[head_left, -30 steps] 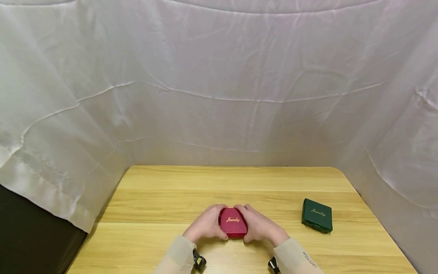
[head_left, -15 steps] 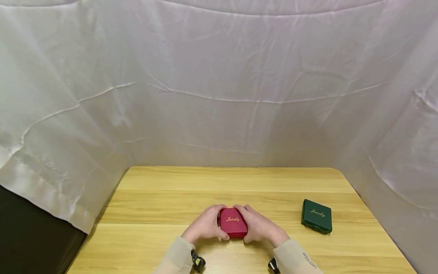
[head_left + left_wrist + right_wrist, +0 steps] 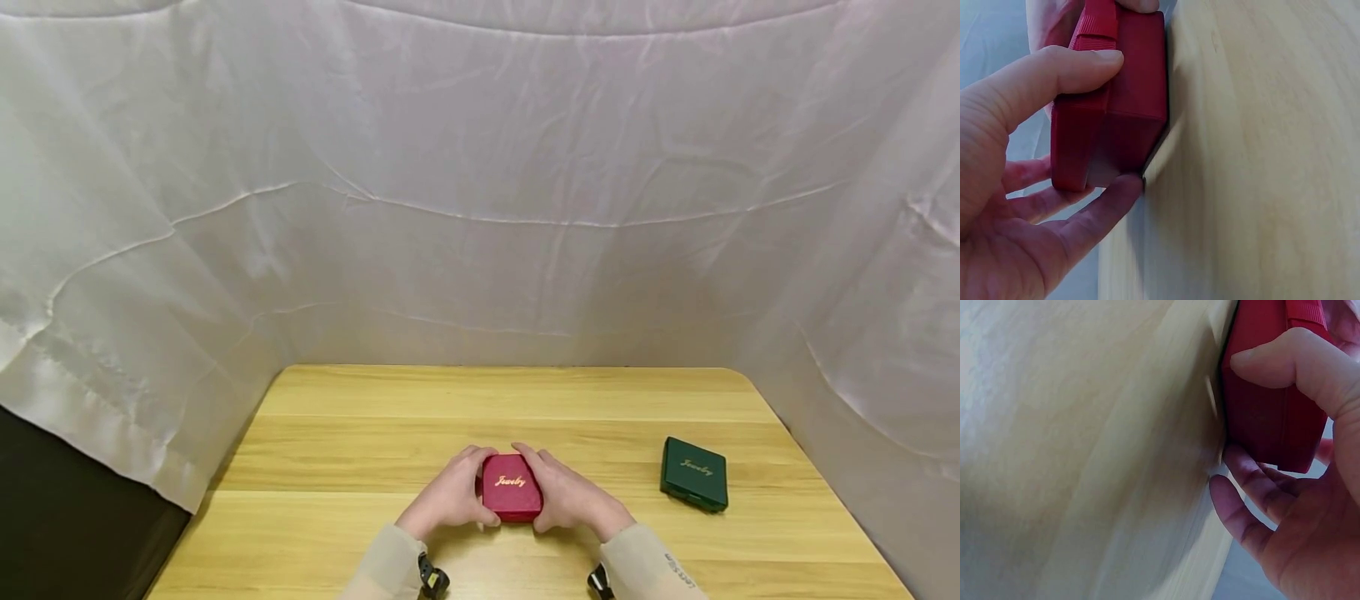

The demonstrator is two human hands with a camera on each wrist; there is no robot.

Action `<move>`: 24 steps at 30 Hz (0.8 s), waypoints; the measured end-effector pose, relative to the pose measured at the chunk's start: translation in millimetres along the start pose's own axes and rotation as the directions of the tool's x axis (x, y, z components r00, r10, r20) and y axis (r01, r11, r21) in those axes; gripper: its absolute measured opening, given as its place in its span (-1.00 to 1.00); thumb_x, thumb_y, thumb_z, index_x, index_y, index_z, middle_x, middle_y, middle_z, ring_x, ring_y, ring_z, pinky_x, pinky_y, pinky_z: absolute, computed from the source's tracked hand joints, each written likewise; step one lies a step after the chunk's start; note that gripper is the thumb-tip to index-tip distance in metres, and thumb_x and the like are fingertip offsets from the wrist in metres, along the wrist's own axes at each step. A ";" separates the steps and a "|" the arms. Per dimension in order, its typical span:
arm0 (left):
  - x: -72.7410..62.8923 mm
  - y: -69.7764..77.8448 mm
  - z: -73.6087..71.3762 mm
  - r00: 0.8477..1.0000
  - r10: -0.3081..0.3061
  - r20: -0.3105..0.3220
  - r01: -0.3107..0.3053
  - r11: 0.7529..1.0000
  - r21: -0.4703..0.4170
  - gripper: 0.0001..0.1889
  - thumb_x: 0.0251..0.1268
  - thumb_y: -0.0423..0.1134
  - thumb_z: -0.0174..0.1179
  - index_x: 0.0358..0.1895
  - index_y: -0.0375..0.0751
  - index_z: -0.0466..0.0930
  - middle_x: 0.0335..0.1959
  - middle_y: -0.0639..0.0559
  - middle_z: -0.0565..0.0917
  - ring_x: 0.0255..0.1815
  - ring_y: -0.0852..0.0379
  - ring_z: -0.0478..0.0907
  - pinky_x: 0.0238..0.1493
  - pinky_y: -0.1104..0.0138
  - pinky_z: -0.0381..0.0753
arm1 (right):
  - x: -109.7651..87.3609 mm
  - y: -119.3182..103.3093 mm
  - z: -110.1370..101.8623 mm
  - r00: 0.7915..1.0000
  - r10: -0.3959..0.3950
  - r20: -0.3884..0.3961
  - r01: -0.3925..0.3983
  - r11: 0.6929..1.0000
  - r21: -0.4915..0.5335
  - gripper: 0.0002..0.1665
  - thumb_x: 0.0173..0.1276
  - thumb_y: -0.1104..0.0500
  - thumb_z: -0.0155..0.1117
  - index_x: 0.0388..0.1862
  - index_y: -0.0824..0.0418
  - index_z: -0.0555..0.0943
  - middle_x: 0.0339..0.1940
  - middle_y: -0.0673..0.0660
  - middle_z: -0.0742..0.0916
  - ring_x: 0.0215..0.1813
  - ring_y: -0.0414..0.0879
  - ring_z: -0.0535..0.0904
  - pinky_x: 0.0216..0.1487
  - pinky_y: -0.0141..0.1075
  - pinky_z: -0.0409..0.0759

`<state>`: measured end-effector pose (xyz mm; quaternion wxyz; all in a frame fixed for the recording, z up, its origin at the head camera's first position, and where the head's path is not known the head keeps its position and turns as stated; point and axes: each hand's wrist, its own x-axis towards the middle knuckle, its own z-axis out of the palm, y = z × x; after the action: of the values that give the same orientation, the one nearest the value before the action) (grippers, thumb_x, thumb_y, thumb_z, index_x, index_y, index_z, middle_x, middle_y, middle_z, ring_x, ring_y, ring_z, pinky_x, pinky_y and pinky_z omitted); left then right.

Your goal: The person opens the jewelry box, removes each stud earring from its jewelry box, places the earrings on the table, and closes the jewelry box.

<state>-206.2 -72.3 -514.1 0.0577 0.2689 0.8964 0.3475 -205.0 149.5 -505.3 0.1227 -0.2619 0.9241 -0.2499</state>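
A small red jewelry box (image 3: 512, 492) with gold "Jewelry" lettering sits on the wooden table, its lid down. From the left side my left hand (image 3: 452, 493) grips it, and my right hand (image 3: 567, 496) grips the opposite side. In the left wrist view, the left thumb (image 3: 1088, 67) lies across the front of the lid beside a red ribbon tab (image 3: 1099, 28), with the fingers along the side. The right wrist view has the right thumb (image 3: 1266, 359) on the box's front near its lower edge, while the other fingers reach around its side and back.
A dark green jewelry box (image 3: 695, 473), also lettered in gold, lies closed toward the table's right. Pale cloth (image 3: 480, 208) hangs behind and at both sides of the wooden table (image 3: 360, 433). Something black (image 3: 75, 508) shows at the lower left.
The right index finger has lifted slightly and reaches a little farther past the back of the red jewelry box. Both hands keep their hold, and the box stays in place.
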 end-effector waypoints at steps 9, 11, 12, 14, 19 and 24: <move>-2.2 1.7 -2.6 1.000 -0.007 -0.017 0.007 0.999 -0.047 -0.03 -0.36 -0.20 0.64 0.29 -0.32 0.39 0.09 0.00 0.52 0.01 0.14 0.50 0.10 0.22 0.54 | 0.2 0.8 -0.7 1.000 0.012 0.012 -0.012 1.000 0.012 0.44 -0.30 0.32 0.64 0.57 0.16 0.02 0.16 0.25 0.49 0.02 0.03 0.51 0.02 -0.03 0.57; -2.8 2.2 -4.1 1.000 -0.013 -0.020 0.012 0.997 -0.073 -0.03 -0.36 -0.20 0.65 0.30 -0.32 0.38 0.10 0.00 0.52 0.00 0.14 0.51 0.10 0.22 0.54 | -0.4 0.8 -0.7 1.000 0.010 0.009 -0.011 1.000 0.018 0.45 -0.30 0.32 0.64 0.58 0.15 0.00 0.19 0.28 0.49 0.05 0.05 0.51 0.03 -0.03 0.57; -3.1 2.5 -4.9 1.000 -0.016 -0.021 0.014 0.996 -0.085 -0.03 -0.35 -0.20 0.64 0.30 -0.32 0.38 0.10 0.00 0.52 0.00 0.13 0.52 0.10 0.21 0.54 | -0.6 1.0 -0.6 1.000 0.009 0.007 -0.009 1.000 0.024 0.46 -0.30 0.33 0.64 0.58 0.15 0.00 0.19 0.29 0.48 0.06 0.06 0.51 0.03 -0.02 0.56; -3.5 2.6 -6.7 1.000 -0.019 -0.019 0.017 0.995 -0.101 -0.02 -0.34 -0.20 0.64 0.32 -0.32 0.37 0.11 0.00 0.52 0.01 0.12 0.53 0.13 0.18 0.53 | -1.3 1.2 -0.8 1.000 0.004 0.001 -0.004 0.999 0.036 0.48 -0.30 0.34 0.64 0.59 0.14 -0.03 0.20 0.30 0.48 0.06 0.07 0.52 0.02 -0.03 0.57; -5.3 -1.2 -12.6 1.000 -0.022 -0.013 0.021 0.996 -0.085 -0.01 -0.31 -0.18 0.63 0.35 -0.31 0.35 0.14 0.00 0.50 0.05 0.09 0.51 0.16 0.10 0.50 | -2.6 1.8 -1.0 1.000 -0.007 -0.010 0.007 0.998 0.057 0.50 -0.27 0.33 0.63 0.60 0.16 -0.09 0.23 0.31 0.47 0.10 0.06 0.50 0.10 -0.03 0.54; -8.7 -12.0 -24.9 0.998 -0.055 -0.033 0.052 0.995 -0.089 0.00 -0.28 -0.16 0.62 0.36 -0.35 0.32 0.15 -0.04 0.50 0.06 0.01 0.51 0.12 0.06 0.51 | -3.9 2.5 -1.0 1.000 -0.008 -0.023 0.010 0.996 0.085 0.49 -0.21 0.24 0.66 0.59 0.25 -0.11 0.40 0.41 0.35 0.34 0.19 0.36 0.31 0.08 0.36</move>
<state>-211.3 -98.9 -503.9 0.0629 0.2359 0.8880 0.3897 -203.2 153.9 -505.4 0.1223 -0.2577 0.9128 -0.2924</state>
